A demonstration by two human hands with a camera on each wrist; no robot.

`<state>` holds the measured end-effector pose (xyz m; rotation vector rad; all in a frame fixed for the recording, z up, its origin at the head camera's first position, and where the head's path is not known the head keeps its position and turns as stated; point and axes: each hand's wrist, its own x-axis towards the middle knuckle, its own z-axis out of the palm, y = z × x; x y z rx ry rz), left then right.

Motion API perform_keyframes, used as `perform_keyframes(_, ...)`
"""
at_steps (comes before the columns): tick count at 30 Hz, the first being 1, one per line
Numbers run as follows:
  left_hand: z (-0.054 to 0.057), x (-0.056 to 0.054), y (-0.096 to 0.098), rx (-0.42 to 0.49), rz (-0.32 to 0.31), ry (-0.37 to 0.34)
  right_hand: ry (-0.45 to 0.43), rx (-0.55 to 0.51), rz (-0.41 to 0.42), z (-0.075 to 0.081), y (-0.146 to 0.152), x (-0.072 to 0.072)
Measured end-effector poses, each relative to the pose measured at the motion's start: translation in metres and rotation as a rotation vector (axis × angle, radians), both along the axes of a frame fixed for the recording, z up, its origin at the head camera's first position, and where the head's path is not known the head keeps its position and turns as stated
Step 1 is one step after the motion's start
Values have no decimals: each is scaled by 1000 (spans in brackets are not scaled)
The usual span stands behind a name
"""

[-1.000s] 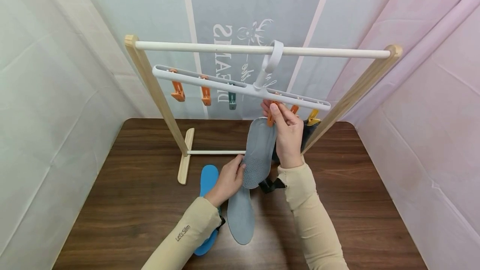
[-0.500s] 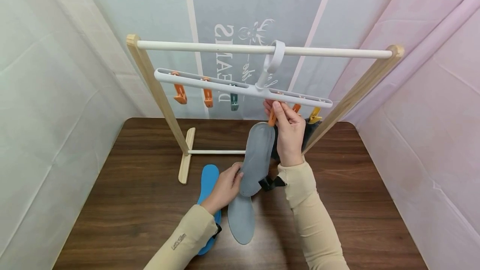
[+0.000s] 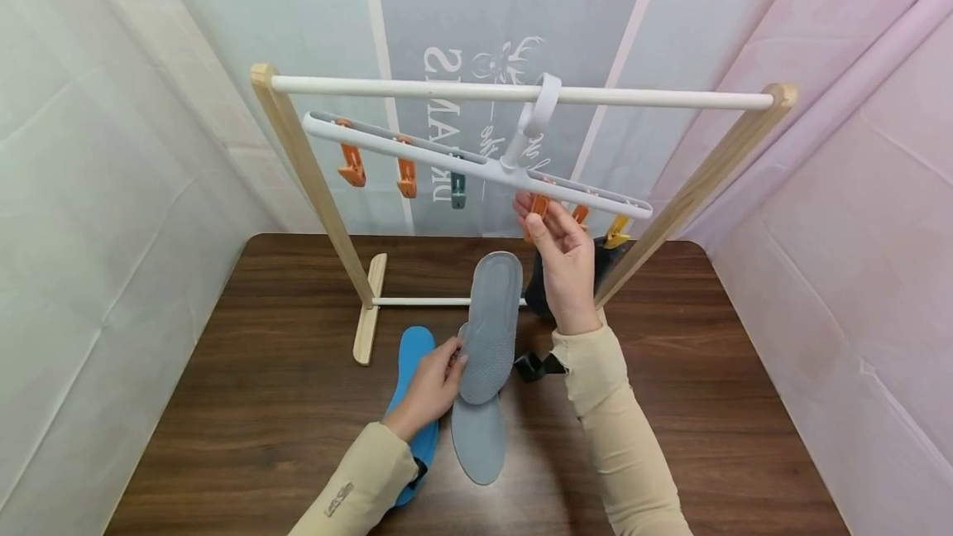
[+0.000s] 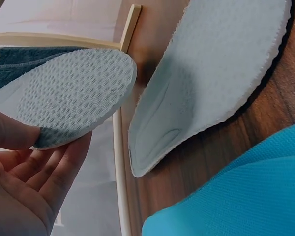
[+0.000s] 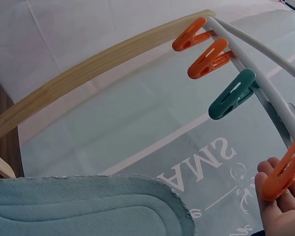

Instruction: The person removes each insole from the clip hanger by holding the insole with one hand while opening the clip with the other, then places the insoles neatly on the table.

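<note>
head view: set high, facing forward and down, far enough back to span the white-railed pale wooden rack (image 3: 476, 91) from post to post. left wrist view: close range, rolled on its side, looking past the left hand (image 4: 29, 191) at the dimpled grey fabric insole (image 4: 78, 91). right wrist view: also near, tilted, facing leftward along the long white plastic hanger (image 5: 257, 71) to the pale printed cloth backdrop (image 5: 132, 128). overlap: hanger in head and right wrist; insole and left hand in head and left wrist.
</note>
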<state>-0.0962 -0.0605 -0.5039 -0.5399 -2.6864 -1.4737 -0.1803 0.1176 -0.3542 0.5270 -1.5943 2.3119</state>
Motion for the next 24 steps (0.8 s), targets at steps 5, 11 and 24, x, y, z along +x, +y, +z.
perform_keyframes(5,-2,3,-4,19,20,-29,15,-1,21,-1,1,0)
perform_keyframes(11,-4,6,-9,24,29,-63,27,-30,27,-3,3,-1)
perform_keyframes(24,-9,14,-12,192,-12,-309,-21,-71,48,-13,8,2)
